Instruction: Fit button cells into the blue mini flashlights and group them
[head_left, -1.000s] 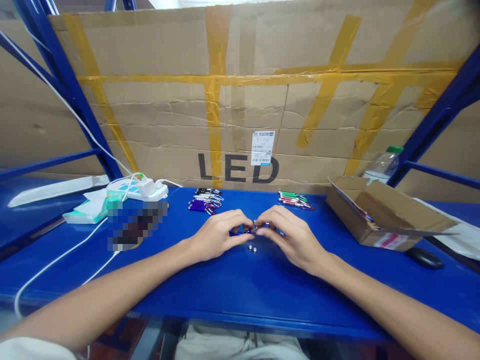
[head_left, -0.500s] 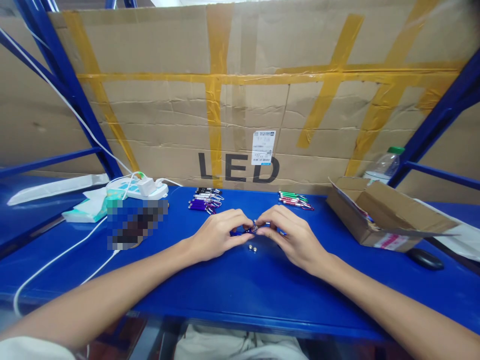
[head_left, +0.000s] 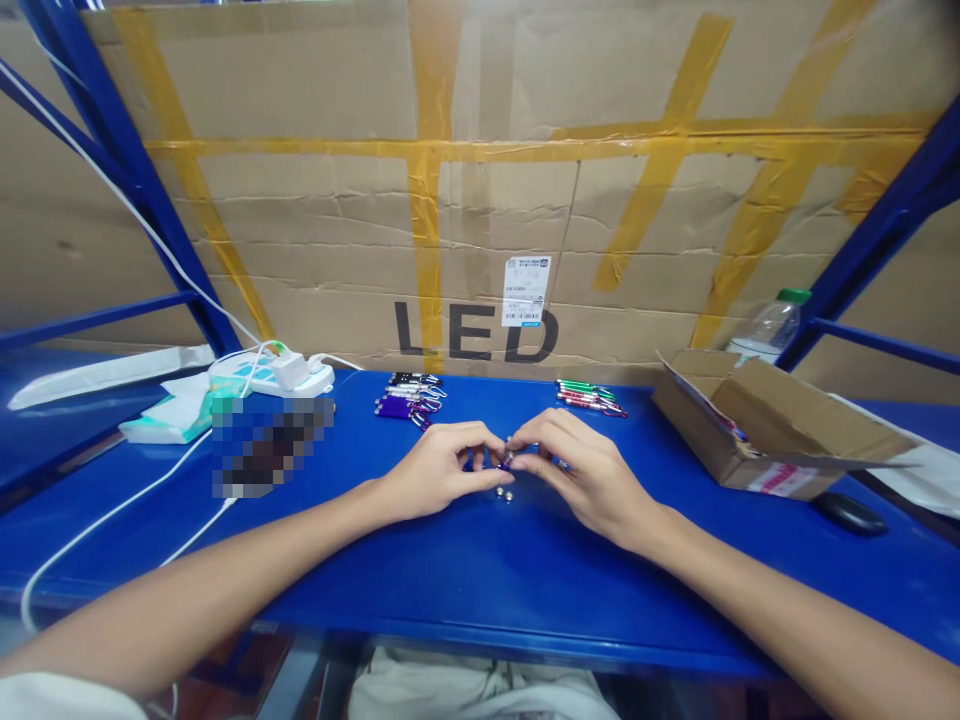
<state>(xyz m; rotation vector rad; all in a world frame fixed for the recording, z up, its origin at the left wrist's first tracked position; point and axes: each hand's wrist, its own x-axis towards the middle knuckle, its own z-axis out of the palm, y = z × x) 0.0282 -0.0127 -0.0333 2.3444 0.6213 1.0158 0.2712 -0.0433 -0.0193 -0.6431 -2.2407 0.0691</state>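
Note:
Just above the blue table, my left hand (head_left: 442,462) is closed, thumb and fingers pinching what looks like a small blue keychain flashlight (head_left: 491,464), largely covered by the fingers. Its tip meets the fingertips of my right hand (head_left: 574,462), which pinch a small silver part (head_left: 511,455) at that end. Whether this part is joined to the blue body I cannot tell. A bit of blue and silver also shows between my right fingers. Two small round silver pieces, like button cells (head_left: 504,494), lie on the table just below the fingertips.
Rows of purple, silver and black clip-on tubes (head_left: 405,402) and of green and red ones (head_left: 589,398) lie behind my hands. An open cardboard box (head_left: 772,478), a black mouse (head_left: 850,513) and a bottle (head_left: 776,325) are right. Left are a power strip (head_left: 319,378), tissues (head_left: 161,425) and cables.
My hands keep almost the same place, fingertips still together. The left fingers have shifted slightly around the blue flashlight. The whole view has tilted a little.

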